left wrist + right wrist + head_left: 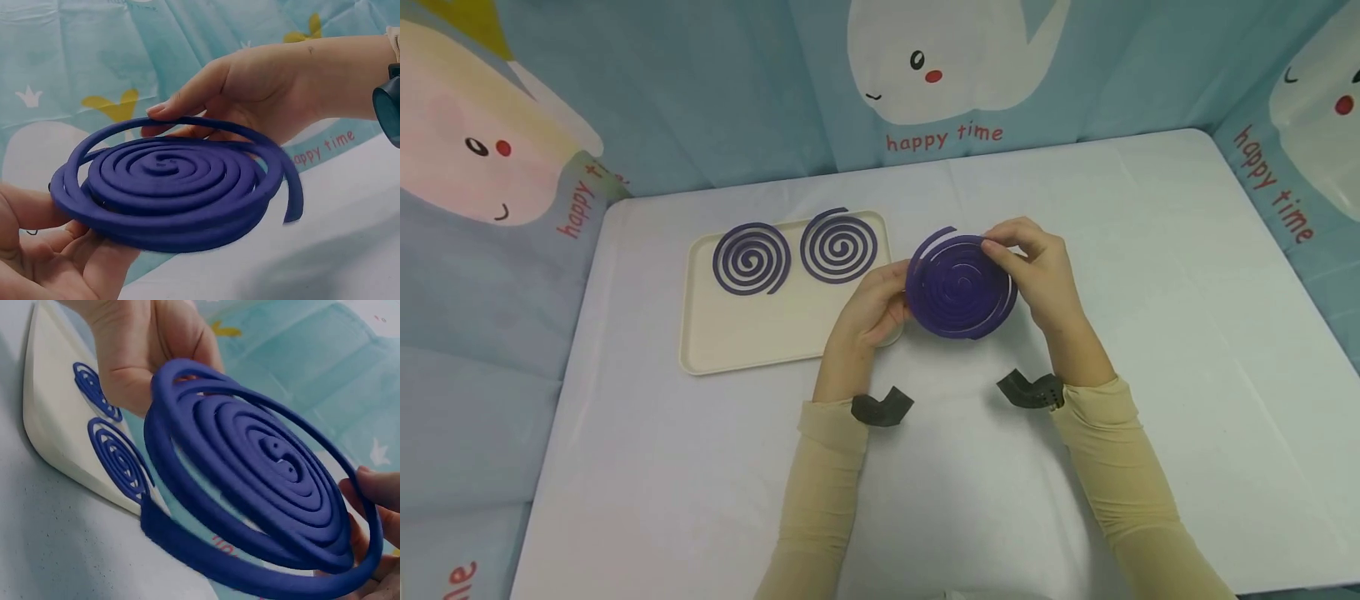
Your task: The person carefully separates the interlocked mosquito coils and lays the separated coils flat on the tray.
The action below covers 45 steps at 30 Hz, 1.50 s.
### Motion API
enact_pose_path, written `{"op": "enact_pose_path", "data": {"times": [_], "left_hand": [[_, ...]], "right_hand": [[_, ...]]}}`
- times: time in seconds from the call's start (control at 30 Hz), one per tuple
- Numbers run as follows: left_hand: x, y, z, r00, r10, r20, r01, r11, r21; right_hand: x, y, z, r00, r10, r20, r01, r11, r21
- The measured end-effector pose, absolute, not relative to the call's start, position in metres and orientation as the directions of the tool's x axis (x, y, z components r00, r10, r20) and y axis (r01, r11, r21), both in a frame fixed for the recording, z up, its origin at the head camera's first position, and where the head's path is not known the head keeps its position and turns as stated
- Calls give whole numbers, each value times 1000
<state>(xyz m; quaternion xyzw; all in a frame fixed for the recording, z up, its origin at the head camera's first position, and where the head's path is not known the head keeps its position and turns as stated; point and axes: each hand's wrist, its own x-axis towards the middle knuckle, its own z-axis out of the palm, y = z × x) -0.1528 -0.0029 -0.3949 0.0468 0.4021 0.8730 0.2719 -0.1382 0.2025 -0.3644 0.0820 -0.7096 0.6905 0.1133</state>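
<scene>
Both hands hold a purple mosquito coil (962, 287) in the air, just right of a cream tray. It looks like a double coil, its spirals nested with two ends at the centre; one outer turn (250, 581) springs away from the rest. My left hand (877, 307) grips the left rim, thumb above and fingers underneath in the left wrist view. With thumb and fingers, my right hand (1037, 267) pinches the upper right rim. The left hand's fingertips are partly hidden behind the coil in the head view.
On the cream tray (760, 342) lie two single purple coils, a left one (749, 262) and a right one (841, 247), side by side near the far edge. A white cloth covers the table (1187, 333). Blue printed curtains (737, 100) hang behind and beside it.
</scene>
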Motion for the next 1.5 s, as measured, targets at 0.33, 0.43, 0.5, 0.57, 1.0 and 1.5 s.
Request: {"op": "enact_pose_path", "data": {"times": [0.33, 0.43, 0.5, 0.57, 1.0, 1.5], "left_hand": [[-153, 0, -393, -853, 508, -116, -439, -579, 687], [-152, 3, -392, -850, 510, -132, -425, -515, 744], [-151, 5, -392, -861, 485, -154, -397, -450, 800], [-150, 7, -392, -880, 444, -170, -359, -386, 850], [-147, 11, -387, -934, 333, -126, -181, -139, 973], [-146, 12, -386, -958, 280, -60, -122, -211, 970]], "right_hand": [[-140, 198, -365, -988, 138, 66, -100, -261, -960], [-140, 199, -364, -985, 171, 1, -64, -363, -930], [-139, 199, -363, -983, 181, -26, -51, -409, -911], [-139, 199, -362, -986, 165, -37, -39, -436, -899], [-138, 193, -369, -995, -41, -85, 92, -209, -974], [-138, 193, -371, -976, -203, -83, 145, -312, -939]]}}
